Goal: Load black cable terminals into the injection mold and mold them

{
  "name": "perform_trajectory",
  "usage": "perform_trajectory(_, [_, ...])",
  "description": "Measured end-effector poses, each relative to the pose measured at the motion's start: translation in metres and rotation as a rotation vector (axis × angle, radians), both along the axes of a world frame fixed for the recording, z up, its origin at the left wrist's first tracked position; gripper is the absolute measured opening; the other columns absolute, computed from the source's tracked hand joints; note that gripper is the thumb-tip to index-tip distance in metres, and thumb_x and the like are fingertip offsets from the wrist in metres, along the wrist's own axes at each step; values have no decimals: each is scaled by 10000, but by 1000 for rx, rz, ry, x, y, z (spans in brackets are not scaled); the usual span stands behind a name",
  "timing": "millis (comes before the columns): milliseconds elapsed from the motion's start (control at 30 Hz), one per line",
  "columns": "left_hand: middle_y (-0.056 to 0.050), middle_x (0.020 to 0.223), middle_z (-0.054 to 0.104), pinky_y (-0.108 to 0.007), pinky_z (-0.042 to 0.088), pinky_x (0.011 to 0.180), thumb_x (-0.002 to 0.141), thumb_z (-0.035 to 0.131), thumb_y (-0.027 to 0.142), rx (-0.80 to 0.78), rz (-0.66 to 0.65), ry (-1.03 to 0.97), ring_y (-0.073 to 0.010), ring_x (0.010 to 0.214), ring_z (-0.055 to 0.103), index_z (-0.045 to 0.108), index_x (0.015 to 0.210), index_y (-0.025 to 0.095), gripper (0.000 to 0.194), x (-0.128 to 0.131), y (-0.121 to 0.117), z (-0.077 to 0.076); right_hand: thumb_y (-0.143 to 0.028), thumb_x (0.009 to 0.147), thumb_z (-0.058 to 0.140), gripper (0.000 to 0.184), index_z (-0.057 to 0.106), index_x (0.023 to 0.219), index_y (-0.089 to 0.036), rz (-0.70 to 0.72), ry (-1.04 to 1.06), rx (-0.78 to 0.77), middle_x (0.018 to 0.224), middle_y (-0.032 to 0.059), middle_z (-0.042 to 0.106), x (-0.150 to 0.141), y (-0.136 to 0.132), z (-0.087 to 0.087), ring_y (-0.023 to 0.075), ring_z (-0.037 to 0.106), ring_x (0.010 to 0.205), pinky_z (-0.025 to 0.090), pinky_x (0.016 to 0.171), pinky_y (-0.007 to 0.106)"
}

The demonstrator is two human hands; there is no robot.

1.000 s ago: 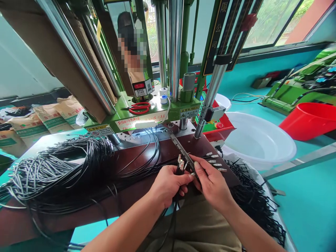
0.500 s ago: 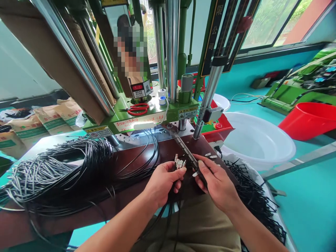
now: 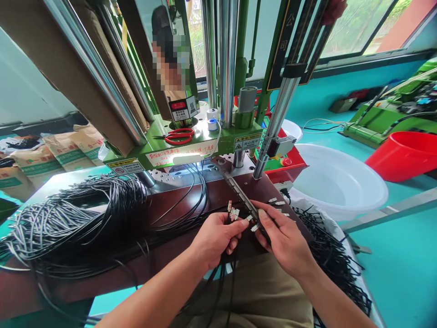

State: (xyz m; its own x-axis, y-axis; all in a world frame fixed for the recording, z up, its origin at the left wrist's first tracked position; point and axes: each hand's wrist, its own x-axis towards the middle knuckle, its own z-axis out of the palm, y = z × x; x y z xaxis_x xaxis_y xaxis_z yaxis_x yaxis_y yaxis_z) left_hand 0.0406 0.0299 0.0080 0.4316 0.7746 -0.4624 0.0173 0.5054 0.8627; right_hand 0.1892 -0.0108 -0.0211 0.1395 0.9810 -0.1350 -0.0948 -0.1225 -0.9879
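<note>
My left hand [image 3: 215, 239] is closed around a few black cables whose silvery connectors [image 3: 234, 213] stick up above the fingers. Between its thumb and fingertip, one connector [image 3: 249, 218] touches or nearly touches the side of a long dark slotted metal bar [image 3: 240, 192]. My right hand [image 3: 285, 239] grips the near end of that bar, thumb on top; the fingers underneath are partly hidden. Another connector [image 3: 254, 228] sits against the bar by the right thumb. The bar's far end rests at the foot of the green press [image 3: 194, 155]. Cable tails [image 3: 221, 282] hang below my left hand.
A big coil of black cables [image 3: 78, 218] covers the left of the brown table [image 3: 164, 278]. Red-handled scissors [image 3: 179, 136] lie on the press plate. More connectors [image 3: 280, 203] lie right of the bar. A white tub [image 3: 336, 182] and a heap of black parts [image 3: 327, 255] are at right.
My left hand has shifted slightly right towards the bar, bringing one connector up to its side. The right hand keeps its grip. The camera view has tilted a little.
</note>
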Motion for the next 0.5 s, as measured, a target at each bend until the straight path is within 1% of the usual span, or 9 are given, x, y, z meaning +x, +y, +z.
perform_trajectory(200, [68, 518, 448, -172, 227, 303, 667, 722, 388, -9, 14, 11, -25, 346, 338, 496, 659, 168, 315, 2, 0, 1, -506, 891, 491, 456, 560, 1239, -219, 16, -98, 33, 505, -53, 440, -1, -1, 3, 96, 381, 427, 284, 377, 201])
perform_trajectory(300, [69, 507, 439, -165, 223, 304, 669, 720, 364, 0, 39, 17, -22, 350, 326, 494, 650, 165, 301, 4, 0, -2, -499, 891, 490, 446, 576, 1217, -206, 1, -176, 55, 512, -47, 462, -2, -2, 2, 92, 378, 428, 301, 386, 207])
perform_trajectory(367, [64, 508, 446, -166, 232, 309, 659, 733, 369, 12, 38, 8, -26, 360, 340, 499, 640, 161, 315, 4, 1, -4, -496, 889, 497, 447, 580, 1214, -201, -3, -192, 63, 515, -44, 467, -3, -2, 2, 91, 388, 437, 311, 395, 206])
perform_trajectory(433, [45, 538, 487, -170, 302, 343, 641, 757, 381, 7, 26, -16, -42, 398, 404, 530, 660, 148, 325, 1, 3, -3, -500, 882, 508, 467, 569, 1233, -198, -3, -124, 47, 523, -46, 457, -2, -2, 3, 85, 388, 441, 302, 390, 197])
perform_trajectory(500, [22, 602, 535, -182, 399, 431, 620, 786, 365, -8, 49, -50, -57, 472, 477, 589, 731, 126, 329, -6, 5, 0, -507, 866, 533, 502, 555, 1258, -195, -7, -16, 10, 531, -49, 438, -1, -2, 5, 77, 374, 435, 268, 367, 184])
